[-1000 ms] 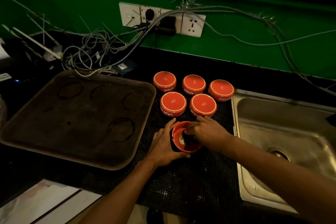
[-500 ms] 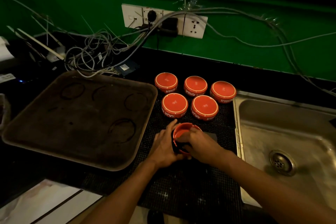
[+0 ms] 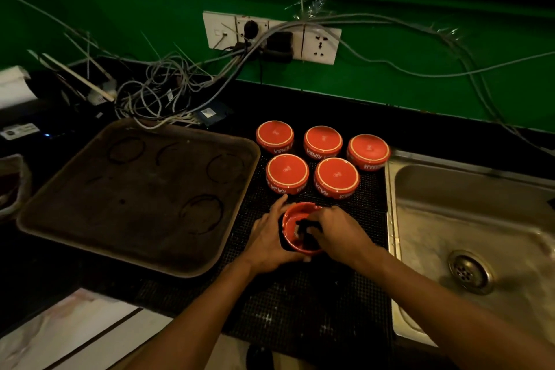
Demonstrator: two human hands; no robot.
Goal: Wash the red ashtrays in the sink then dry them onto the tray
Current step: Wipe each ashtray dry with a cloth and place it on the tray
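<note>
A red ashtray [image 3: 292, 227] stands mouth-up and tilted toward me on the black mesh mat [image 3: 315, 303]. My left hand [image 3: 270, 237] grips its left side. My right hand [image 3: 336, 228] reaches into it, fingers curled on a dark cloth or sponge [image 3: 306, 230] pressed against the inside. Several more red ashtrays [image 3: 287, 173] sit upside down in two rows just behind. The brown tray [image 3: 135, 195] lies to the left, and the steel sink [image 3: 480, 219] is on the right.
A tangle of grey cables [image 3: 168, 93] and a wall socket strip [image 3: 271, 37] sit behind the tray against the green wall. The sink drain [image 3: 470, 272] is at lower right. A pale surface [image 3: 60, 336] shows at bottom left.
My right hand has kept working inside the held ashtray, shifting slightly left and down. The camera view has drifted a little; the other ashtrays have not moved.
</note>
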